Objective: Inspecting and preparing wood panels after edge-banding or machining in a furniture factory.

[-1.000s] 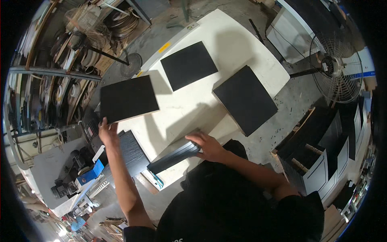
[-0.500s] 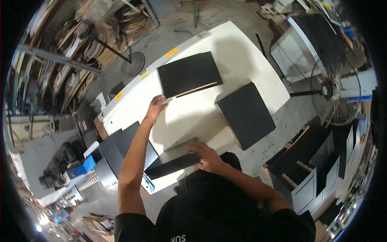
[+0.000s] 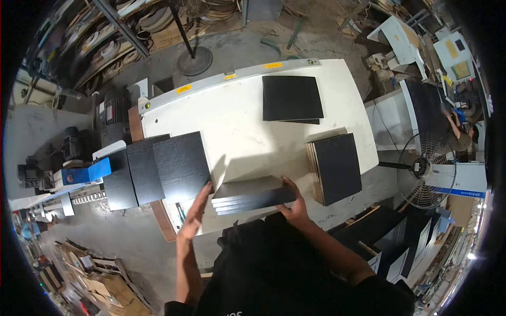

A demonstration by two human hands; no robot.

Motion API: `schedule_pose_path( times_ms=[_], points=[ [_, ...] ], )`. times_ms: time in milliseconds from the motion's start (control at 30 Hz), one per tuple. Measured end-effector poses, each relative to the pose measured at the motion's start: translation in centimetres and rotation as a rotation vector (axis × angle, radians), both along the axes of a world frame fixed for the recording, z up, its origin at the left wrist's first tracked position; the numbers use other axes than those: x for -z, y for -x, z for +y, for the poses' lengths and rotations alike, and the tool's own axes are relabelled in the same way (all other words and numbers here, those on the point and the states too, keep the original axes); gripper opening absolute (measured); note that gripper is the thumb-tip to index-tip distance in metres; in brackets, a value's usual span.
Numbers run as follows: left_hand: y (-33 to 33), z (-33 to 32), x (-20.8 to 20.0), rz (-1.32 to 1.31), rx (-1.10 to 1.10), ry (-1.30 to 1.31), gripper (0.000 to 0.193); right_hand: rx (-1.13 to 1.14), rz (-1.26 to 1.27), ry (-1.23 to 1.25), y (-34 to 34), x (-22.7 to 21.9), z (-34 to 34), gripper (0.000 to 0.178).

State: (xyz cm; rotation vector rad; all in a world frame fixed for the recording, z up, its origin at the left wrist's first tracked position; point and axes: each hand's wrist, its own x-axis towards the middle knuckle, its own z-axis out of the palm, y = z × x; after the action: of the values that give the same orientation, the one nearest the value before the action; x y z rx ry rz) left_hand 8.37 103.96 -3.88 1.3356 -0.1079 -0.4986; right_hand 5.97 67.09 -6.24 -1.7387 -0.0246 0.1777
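A small stack of black panels (image 3: 253, 195) is tilted on edge at the table's near side, close to my body, its layered edges facing me. My right hand (image 3: 296, 208) grips its right end, thumb in front and fingers behind. My left hand (image 3: 196, 210) is beside the left end with fingers stretched out; whether it touches the panels I cannot tell. To the left, overlapping black boards (image 3: 182, 166) lie at the table's edge. A black panel stack (image 3: 292, 98) lies at the far side, and a thicker stack (image 3: 340, 168) with light wooden edges sits at the right.
The white tabletop (image 3: 226, 110) has a long spirit level (image 3: 229, 77) along its far edge. A blue box (image 3: 87, 174) and motors (image 3: 113, 113) are at the left. A caged fan (image 3: 427, 168) stands at the right, with another person (image 3: 461, 131) beyond it.
My left hand has come back from the far panels to the left end of the stack in my right hand. The stack now shows its layered edges. The view has turned.
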Motion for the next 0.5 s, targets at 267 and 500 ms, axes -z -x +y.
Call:
schedule_pose_path(
  times_ms=[267,500],
  points=[
    [4.6,-7.5,3.4,-0.047,-0.284,0.036,0.125,0.055,0.07,-0.165,0.4,0.2,2.7,0.1],
    [4.4,-5.9,4.4,-0.31,-0.28,-0.487,0.097,-0.037,-0.107,0.147,0.7,3.3,0.6,0.086]
  ],
)
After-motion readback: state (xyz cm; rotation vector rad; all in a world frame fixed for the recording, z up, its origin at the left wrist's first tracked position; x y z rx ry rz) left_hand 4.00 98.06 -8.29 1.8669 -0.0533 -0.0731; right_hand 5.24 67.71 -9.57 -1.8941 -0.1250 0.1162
